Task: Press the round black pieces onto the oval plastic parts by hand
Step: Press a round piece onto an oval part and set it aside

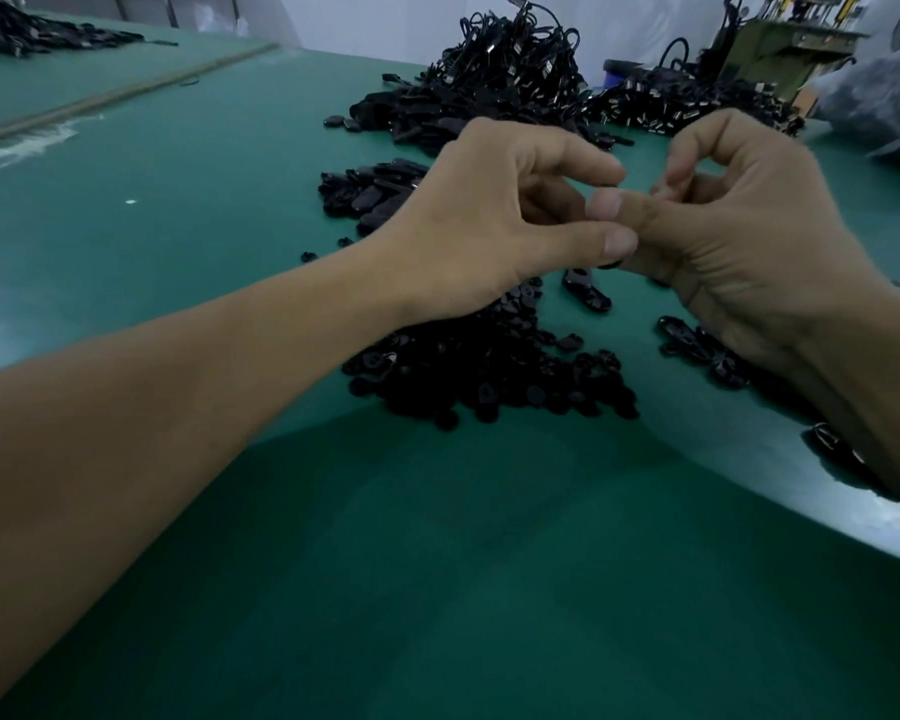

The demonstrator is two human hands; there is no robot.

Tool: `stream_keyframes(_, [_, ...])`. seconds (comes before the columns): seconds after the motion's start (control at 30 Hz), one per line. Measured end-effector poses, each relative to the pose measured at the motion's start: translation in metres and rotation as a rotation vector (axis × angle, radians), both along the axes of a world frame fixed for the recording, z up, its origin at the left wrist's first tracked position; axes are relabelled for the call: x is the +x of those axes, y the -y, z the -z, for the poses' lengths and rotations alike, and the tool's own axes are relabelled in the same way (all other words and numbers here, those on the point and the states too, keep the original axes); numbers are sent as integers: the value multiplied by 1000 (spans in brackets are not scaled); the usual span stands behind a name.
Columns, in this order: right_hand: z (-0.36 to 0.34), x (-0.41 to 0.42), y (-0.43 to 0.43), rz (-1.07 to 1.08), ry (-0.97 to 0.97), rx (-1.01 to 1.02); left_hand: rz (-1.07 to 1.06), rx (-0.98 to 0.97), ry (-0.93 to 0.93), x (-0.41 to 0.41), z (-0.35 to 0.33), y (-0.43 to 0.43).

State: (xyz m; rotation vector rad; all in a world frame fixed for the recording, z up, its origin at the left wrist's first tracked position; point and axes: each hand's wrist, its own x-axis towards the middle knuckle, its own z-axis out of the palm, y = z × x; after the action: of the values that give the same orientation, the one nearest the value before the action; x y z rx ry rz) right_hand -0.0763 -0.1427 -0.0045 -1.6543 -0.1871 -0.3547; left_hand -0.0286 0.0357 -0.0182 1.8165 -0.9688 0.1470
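Above the near pile of round black pieces, our left hand and right hand pinch one small part, mostly hidden right where they meet.

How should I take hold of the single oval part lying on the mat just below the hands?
Probably pinch the oval part across its long edges, coming from above. It lies flat on the mat, apart from the pile of round pieces, so both edges seem free to pinch.
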Motion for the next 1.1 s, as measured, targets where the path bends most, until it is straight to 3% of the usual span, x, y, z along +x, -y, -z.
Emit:
stream_keyframes(0.17, [3, 2, 0, 19, -49, -87, -61, -26, -41, 9, 4, -3])
stream_keyframes(0.3, [8, 4, 10, 164, 30, -712, -196, -138, -80, 16, 5, -6])
stream_keyframes(0.47, [3, -1, 11, -114, -125, -974, -279, -221, -197, 21, 4, -11])
stream_keyframes(0.87, [10, 4, 9, -152, -147, -998, -245, -231, -343, 18, 2, -13])
stream_keyframes(1.1, [6, 2, 11, -42, -55, -720, -191, -233, -410, 16, 3, -11])
